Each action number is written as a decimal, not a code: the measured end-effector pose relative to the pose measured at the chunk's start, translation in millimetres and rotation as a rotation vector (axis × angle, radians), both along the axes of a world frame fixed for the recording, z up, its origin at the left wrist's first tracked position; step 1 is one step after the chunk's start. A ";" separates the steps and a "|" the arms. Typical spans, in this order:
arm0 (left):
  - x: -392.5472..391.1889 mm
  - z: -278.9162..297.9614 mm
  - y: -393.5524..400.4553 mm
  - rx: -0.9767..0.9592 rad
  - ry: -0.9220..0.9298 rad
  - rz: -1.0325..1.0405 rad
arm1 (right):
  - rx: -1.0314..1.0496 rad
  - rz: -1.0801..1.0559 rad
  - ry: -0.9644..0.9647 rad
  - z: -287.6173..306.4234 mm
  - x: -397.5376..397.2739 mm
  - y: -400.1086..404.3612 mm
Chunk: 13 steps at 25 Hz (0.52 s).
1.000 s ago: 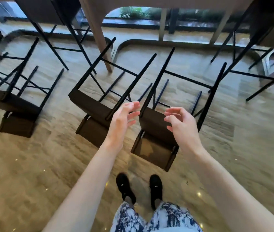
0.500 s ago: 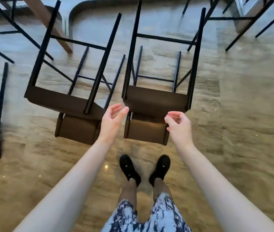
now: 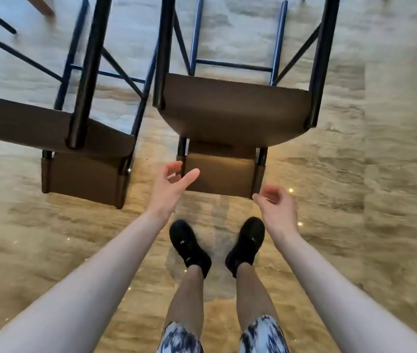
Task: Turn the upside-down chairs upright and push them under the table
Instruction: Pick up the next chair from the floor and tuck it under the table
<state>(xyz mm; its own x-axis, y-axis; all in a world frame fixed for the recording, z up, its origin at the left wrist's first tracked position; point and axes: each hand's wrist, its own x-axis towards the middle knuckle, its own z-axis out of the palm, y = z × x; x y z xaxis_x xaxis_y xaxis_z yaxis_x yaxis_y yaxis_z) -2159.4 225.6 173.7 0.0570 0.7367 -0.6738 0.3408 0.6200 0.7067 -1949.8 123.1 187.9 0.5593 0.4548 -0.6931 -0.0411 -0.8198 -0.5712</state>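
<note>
Two brown chairs with black metal legs stand upside down on the marble floor, legs pointing up. The nearer chair (image 3: pixel 233 115) is straight ahead of me, its backrest (image 3: pixel 221 177) resting on the floor. My left hand (image 3: pixel 170 186) is open at the backrest's left corner, fingers spread, not clearly touching it. At the backrest's right lower corner my right hand (image 3: pixel 276 207) hovers with fingers loosely curled and nothing in them. The second chair (image 3: pixel 57 133) stands to the left, partly cut off by the frame edge.
My two feet in black shoes (image 3: pixel 189 245) stand just behind the nearer chair. A wooden table leg (image 3: pixel 42 5) shows at the top left. Polished marble floor (image 3: pixel 380 200) stretches to the right and behind me.
My view has tilted down and closer to the chairs. Both hands have dropped from seat height down to the backrest of the nearer chair near the floor.
</note>
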 end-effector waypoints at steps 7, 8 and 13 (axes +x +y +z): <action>4.0 -178.2 2.3 -0.023 0.026 0.028 | -0.055 0.012 -0.048 -180.2 21.8 10.7; 2.3 -205.8 5.7 -0.020 0.029 0.039 | -0.062 0.018 -0.064 -208.9 26.6 13.9; -4.1 -344.1 36.8 0.038 0.030 0.115 | -0.066 0.032 -0.208 -350.4 53.5 32.9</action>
